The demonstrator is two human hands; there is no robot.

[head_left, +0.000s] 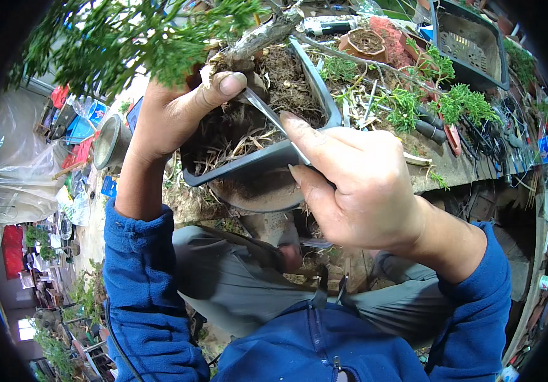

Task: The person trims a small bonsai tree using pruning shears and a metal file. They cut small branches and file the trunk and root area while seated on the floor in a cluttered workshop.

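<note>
My left hand (181, 114) is closed round the lower part of a small juniper tree's trunk (258, 39), with the thumb on top; its other fingers are mostly hidden. Green foliage (153, 41) hangs over that hand. Pale, stripped wood shows beside the thumb. In my right hand (363, 184) is a slim metal tool (266, 109), pinched between thumb and fingers. Its tip reaches the spot by my left thumb; I cannot tell if it touches the wood. Below both hands sits a dark rectangular plastic pot (248, 164) with soil and dry roots (286, 83).
Cut juniper sprigs (462, 105) and twigs litter the bench right of the pot. Farther back are a small brown pot (364, 43) and a black plastic basket (471, 48). Red-handled pliers (452, 137) lie near cables. A round pot (111, 141) stands left.
</note>
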